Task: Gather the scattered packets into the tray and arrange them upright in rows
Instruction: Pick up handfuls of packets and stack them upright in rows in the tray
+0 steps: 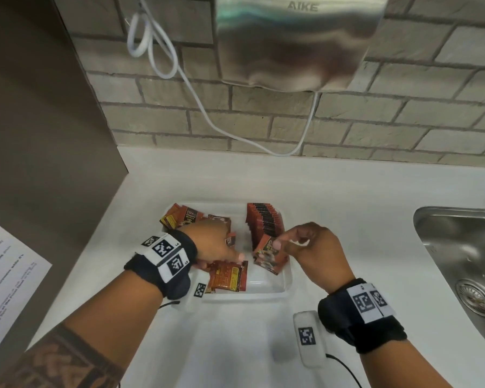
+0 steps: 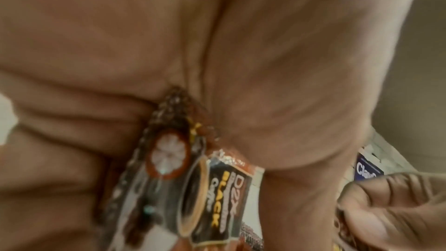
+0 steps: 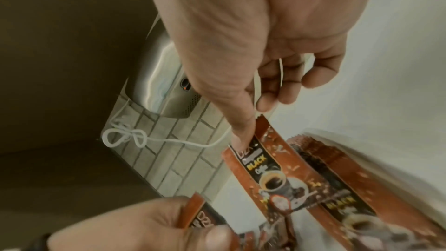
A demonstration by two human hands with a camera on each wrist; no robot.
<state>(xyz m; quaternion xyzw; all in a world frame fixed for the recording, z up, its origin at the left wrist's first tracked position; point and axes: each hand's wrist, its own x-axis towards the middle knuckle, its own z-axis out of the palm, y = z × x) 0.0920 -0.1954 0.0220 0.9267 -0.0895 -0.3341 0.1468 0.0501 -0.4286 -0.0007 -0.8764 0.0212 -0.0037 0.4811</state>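
Left hand point(image 1: 216, 242) — packet point(image 2: 217, 198) pinched

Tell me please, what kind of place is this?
Probably a washroom or a pantry corner: a metal hand dryer hangs on a brick-tiled wall, above a white counter with a steel sink at its right.

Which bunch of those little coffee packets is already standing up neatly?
The row of red-brown coffee packets along the clear plastic tray's right side stands upright, packed together. The left-side packets lie flat, jumbled.
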